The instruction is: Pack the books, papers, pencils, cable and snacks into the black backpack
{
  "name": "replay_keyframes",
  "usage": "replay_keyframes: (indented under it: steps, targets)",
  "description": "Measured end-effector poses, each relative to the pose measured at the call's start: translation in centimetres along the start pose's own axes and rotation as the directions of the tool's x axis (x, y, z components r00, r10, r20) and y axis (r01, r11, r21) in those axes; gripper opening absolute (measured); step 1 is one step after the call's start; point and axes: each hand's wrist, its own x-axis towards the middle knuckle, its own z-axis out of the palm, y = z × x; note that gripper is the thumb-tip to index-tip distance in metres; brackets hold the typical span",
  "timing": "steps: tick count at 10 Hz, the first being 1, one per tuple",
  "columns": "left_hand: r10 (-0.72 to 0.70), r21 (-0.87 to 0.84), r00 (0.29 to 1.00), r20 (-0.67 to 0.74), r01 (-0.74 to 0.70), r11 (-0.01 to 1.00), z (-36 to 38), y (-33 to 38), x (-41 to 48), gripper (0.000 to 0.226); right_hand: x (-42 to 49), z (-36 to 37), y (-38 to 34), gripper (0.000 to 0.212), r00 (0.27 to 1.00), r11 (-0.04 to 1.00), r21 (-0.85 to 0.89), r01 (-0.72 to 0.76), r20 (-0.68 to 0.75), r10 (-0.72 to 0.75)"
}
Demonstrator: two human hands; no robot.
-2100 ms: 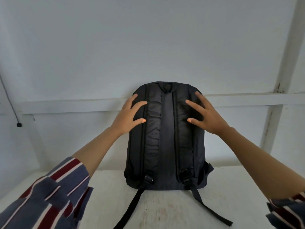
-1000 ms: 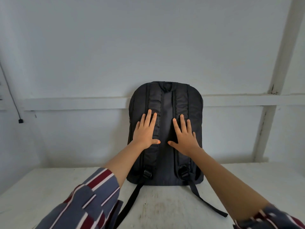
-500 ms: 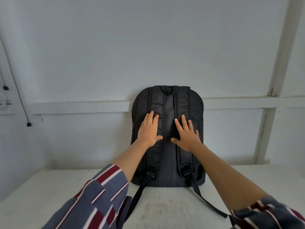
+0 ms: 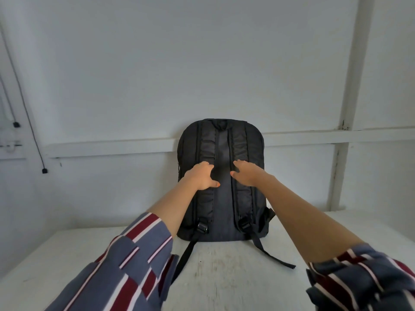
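Note:
The black backpack (image 4: 221, 198) stands upright on the white table (image 4: 224, 279), leaning on the wall with its strap side facing me. My left hand (image 4: 201, 176) is curled over the left shoulder strap (image 4: 206, 149), thumb on the strap's inner edge and fingertips hidden. My right hand (image 4: 246, 173) grips the right shoulder strap (image 4: 238, 147) the same way. No books, papers, pencils, cable or snacks are in view.
Two loose strap ends (image 4: 269, 254) trail from the backpack's base over the table toward me. A horizontal ledge (image 4: 107, 147) crosses the wall behind, and a white post (image 4: 348, 104) rises at the right. A thin black wire (image 4: 33, 135) hangs on the left wall.
Both hands lay flat with fingers spread on the shoulder straps; now their fingers are curled around the straps. The backpack has stayed upright against the wall.

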Motion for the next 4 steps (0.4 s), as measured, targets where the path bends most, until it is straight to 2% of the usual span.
replay_keyframes:
  steps: [3, 4]
  targets:
    - [-0.049, -0.069, 0.999, -0.012, 0.048, 0.996, -3.2, 3.3, -8.3, 0.07, -8.3, -3.5, -1.7, 0.052, 1.0, 1.0, -0.01, 0.022, -0.013, -0.022]
    - [-0.068, -0.083, 0.997, -0.024, 0.066, 0.994, -3.8, 5.0, -11.5, 0.075, -11.4, -3.8, -1.9, 0.053, 0.999, 0.999, -0.011, 0.043, -0.027, -0.044]
